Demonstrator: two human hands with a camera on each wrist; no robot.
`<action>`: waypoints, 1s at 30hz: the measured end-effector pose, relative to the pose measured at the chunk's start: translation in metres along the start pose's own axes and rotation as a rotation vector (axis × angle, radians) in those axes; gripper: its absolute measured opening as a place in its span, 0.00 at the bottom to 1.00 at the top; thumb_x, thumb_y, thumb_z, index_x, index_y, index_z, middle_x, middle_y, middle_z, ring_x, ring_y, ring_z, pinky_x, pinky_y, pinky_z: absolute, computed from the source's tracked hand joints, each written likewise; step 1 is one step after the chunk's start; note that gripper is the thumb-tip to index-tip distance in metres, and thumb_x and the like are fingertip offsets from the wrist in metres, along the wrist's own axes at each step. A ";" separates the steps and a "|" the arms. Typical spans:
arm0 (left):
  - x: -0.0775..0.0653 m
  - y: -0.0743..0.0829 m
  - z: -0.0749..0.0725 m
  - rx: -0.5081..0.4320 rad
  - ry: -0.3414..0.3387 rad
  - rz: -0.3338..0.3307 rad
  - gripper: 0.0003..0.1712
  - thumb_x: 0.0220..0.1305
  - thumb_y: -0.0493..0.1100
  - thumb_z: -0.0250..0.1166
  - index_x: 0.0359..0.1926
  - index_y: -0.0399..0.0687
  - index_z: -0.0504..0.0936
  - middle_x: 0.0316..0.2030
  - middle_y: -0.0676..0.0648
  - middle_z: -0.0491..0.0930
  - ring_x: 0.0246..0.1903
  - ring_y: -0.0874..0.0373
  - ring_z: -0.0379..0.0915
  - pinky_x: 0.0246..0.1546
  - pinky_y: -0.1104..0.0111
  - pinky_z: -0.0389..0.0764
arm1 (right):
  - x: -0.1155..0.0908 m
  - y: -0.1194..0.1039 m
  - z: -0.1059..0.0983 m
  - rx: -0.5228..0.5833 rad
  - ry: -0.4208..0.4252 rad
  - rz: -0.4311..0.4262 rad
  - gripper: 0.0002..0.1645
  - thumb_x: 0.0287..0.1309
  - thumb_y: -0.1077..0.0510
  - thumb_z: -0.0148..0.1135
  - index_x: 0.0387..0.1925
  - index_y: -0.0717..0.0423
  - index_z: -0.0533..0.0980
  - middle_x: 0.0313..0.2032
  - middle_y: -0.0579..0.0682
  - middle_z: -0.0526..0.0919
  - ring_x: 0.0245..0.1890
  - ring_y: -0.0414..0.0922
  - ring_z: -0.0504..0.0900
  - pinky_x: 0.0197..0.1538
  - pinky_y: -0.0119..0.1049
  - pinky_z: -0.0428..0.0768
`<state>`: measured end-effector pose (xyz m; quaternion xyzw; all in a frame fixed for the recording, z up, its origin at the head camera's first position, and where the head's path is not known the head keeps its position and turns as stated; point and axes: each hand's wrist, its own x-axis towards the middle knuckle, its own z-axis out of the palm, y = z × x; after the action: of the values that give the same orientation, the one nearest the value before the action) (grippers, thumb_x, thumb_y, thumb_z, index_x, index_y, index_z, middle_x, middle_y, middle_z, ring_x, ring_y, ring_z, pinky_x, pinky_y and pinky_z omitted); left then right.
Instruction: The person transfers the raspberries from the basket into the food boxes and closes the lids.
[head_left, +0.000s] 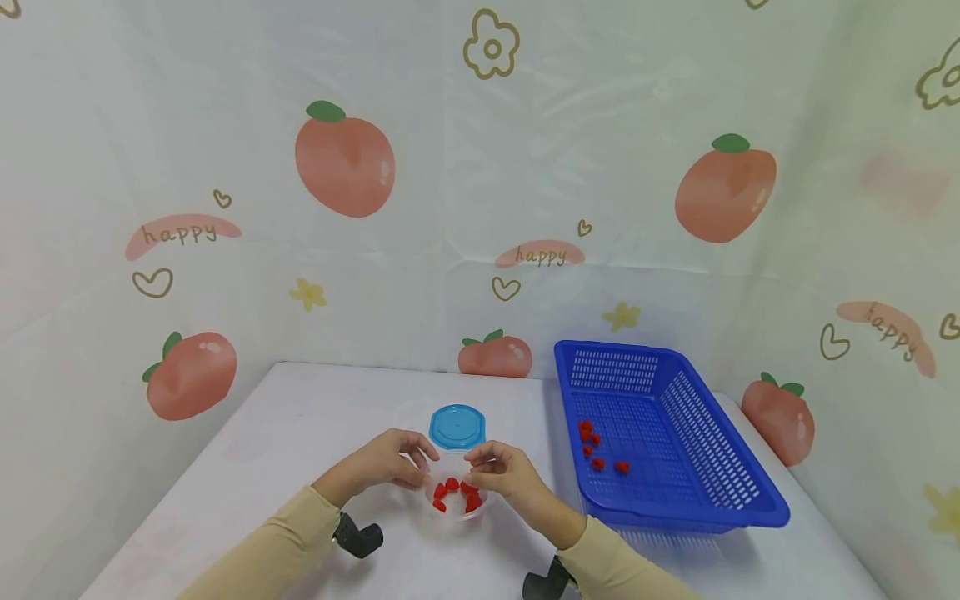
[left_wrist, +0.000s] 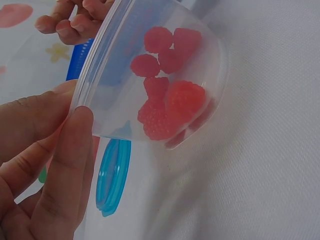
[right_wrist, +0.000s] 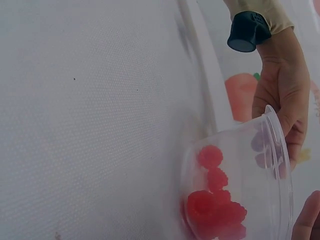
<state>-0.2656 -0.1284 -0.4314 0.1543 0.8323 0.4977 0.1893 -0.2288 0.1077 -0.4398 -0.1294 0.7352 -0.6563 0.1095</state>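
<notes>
A clear plastic container (left_wrist: 115, 110) with several red raspberries (right_wrist: 216, 210) in its bottom stands over the white table in front of me. My left hand (head_left: 392, 460) pinches its rim between thumb and fingers, plain in the left wrist view. At the opposite side, my right hand (head_left: 508, 483) is held by the rim with its fingers loosely bent; the right wrist view catches only a fingertip (right_wrist: 309, 220) just outside the rim. Behind the container lies a blue plastic lid (head_left: 457, 427), flat on the table.
To the right stands a large blue slotted basket (head_left: 686, 508). Several more raspberries (head_left: 597, 463) lie along its left side. A white patterned cloth (head_left: 420, 292) hangs behind the table (head_left: 322, 400).
</notes>
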 end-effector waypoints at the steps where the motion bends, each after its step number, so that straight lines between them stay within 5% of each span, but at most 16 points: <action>1: 0.000 0.000 0.000 0.000 0.001 -0.001 0.18 0.53 0.33 0.70 0.47 0.37 0.80 0.31 0.47 0.78 0.28 0.58 0.79 0.36 0.64 0.86 | 0.000 0.000 0.000 0.000 0.000 0.000 0.19 0.55 0.65 0.66 0.48 0.69 0.75 0.39 0.50 0.79 0.37 0.40 0.77 0.43 0.26 0.81; 18: 0.000 0.002 0.000 0.005 -0.001 -0.003 0.18 0.53 0.33 0.70 0.47 0.37 0.80 0.31 0.47 0.78 0.29 0.58 0.78 0.35 0.64 0.86 | -0.002 -0.003 -0.001 0.032 -0.016 -0.012 0.20 0.55 0.66 0.66 0.49 0.72 0.73 0.38 0.48 0.79 0.36 0.39 0.78 0.44 0.26 0.81; 25: -0.001 0.002 -0.001 0.001 -0.007 0.001 0.18 0.53 0.32 0.70 0.47 0.36 0.80 0.31 0.47 0.78 0.29 0.58 0.78 0.36 0.64 0.86 | -0.003 -0.004 -0.001 0.010 -0.002 -0.010 0.21 0.57 0.64 0.65 0.49 0.71 0.73 0.43 0.59 0.78 0.37 0.40 0.78 0.45 0.28 0.82; 30: -0.001 0.002 -0.001 -0.005 -0.011 0.005 0.18 0.53 0.32 0.70 0.46 0.36 0.80 0.31 0.47 0.78 0.29 0.58 0.78 0.36 0.64 0.86 | -0.005 -0.012 -0.004 0.007 0.023 -0.045 0.21 0.57 0.64 0.65 0.49 0.73 0.71 0.41 0.56 0.78 0.38 0.41 0.79 0.46 0.30 0.81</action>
<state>-0.2654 -0.1289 -0.4291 0.1586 0.8295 0.4994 0.1933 -0.2252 0.1120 -0.4278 -0.1377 0.7310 -0.6626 0.0867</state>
